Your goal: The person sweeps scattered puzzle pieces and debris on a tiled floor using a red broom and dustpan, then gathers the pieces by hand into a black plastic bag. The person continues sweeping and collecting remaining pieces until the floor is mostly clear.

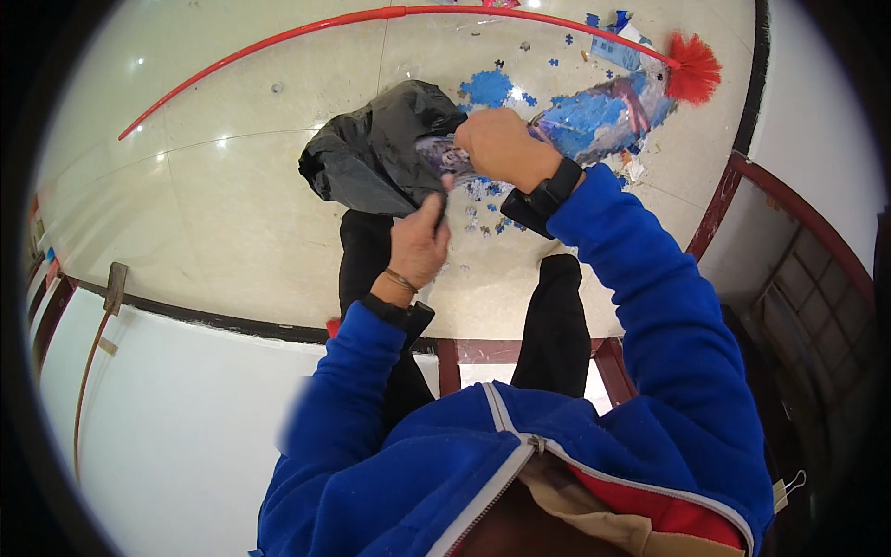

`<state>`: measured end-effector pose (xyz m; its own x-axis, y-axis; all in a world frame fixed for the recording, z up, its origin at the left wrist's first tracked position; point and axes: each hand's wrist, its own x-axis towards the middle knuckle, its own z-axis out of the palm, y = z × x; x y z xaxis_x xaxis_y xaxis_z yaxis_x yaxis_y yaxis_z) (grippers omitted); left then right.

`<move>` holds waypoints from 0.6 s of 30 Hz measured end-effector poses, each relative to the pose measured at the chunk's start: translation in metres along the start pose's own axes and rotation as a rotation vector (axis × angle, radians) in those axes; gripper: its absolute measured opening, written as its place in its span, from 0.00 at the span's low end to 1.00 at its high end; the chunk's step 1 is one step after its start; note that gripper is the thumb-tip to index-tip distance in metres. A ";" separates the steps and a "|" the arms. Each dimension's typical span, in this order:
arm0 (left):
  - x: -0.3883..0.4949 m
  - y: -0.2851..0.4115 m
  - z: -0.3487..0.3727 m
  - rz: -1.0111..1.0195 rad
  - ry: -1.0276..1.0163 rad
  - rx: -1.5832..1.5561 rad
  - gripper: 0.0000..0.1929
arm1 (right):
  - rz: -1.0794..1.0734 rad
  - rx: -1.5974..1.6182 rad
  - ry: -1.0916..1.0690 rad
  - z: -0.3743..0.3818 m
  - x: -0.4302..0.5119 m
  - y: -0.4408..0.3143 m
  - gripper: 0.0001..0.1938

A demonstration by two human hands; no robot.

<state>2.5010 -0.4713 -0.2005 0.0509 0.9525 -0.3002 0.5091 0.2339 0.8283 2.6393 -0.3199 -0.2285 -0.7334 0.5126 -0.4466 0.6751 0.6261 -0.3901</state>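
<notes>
My left hand (420,244) grips the lower edge of a black plastic bag (379,146), which lies bunched over the tiled floor. At the bag's mouth, my right hand (495,143) is closed on the gathered neck of a clear plastic bag (592,122) that holds blue and purple jigsaw pieces. Part of the clear bag shows inside the black one, between my hands. Beside it lie a joined patch of blue puzzle pieces (487,88) and loose jigsaw pieces (487,209), some partly hidden by my right wrist.
A long red pole (299,31) with a red bristle brush head (692,67) arches across the far floor. Near the brush lies a crumpled blue and white package (616,50). A long-handled tool (115,289) leans at the left wall. Dark red frames (717,209) stand at right.
</notes>
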 end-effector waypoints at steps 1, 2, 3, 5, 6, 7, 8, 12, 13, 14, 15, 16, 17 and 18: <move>0.000 -0.003 0.005 0.083 -0.071 0.083 0.25 | 0.014 0.035 -0.004 0.003 0.004 0.000 0.08; -0.001 -0.005 0.011 0.117 -0.083 0.079 0.24 | 0.033 0.091 0.038 0.007 0.007 0.000 0.08; -0.003 -0.007 0.018 0.152 -0.093 0.075 0.23 | 0.035 0.155 0.111 0.011 0.009 0.001 0.08; -0.008 -0.011 0.032 0.158 -0.093 0.012 0.20 | 0.058 0.238 0.194 0.022 0.016 0.004 0.09; -0.011 -0.013 0.039 0.132 -0.081 -0.045 0.18 | 0.078 0.255 0.206 0.029 0.020 0.005 0.09; -0.013 -0.017 0.045 0.106 -0.070 -0.100 0.16 | 0.103 0.267 0.216 0.037 0.026 0.006 0.10; -0.016 -0.021 0.050 0.089 -0.035 -0.122 0.09 | 0.124 0.340 0.199 0.046 0.032 0.006 0.10; -0.017 -0.044 0.062 -0.246 -0.068 -0.427 0.05 | 0.186 0.576 0.276 0.081 0.062 0.008 0.11; -0.014 -0.051 0.064 -0.286 -0.054 -0.440 0.05 | 0.197 0.622 0.303 0.087 0.070 0.009 0.12; -0.013 -0.055 0.064 -0.333 -0.033 -0.445 0.05 | 0.195 0.704 0.277 0.091 0.077 0.014 0.12; -0.014 -0.056 0.065 -0.358 -0.038 -0.453 0.05 | 0.158 0.744 0.359 0.094 0.084 0.016 0.13; -0.017 -0.055 0.065 -0.387 -0.036 -0.451 0.05 | 0.142 0.777 0.417 0.096 0.091 0.017 0.13; -0.019 -0.054 0.064 -0.413 -0.032 -0.449 0.05 | 0.173 0.786 0.455 0.099 0.098 0.017 0.13; -0.022 -0.053 0.062 -0.452 -0.068 -0.456 0.05 | 0.258 0.916 0.395 0.101 0.103 0.015 0.12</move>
<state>2.5264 -0.5170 -0.2674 -0.0213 0.7296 -0.6835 0.0770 0.6829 0.7265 2.5818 -0.3165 -0.3617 -0.4199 0.8281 -0.3714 0.4960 -0.1333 -0.8580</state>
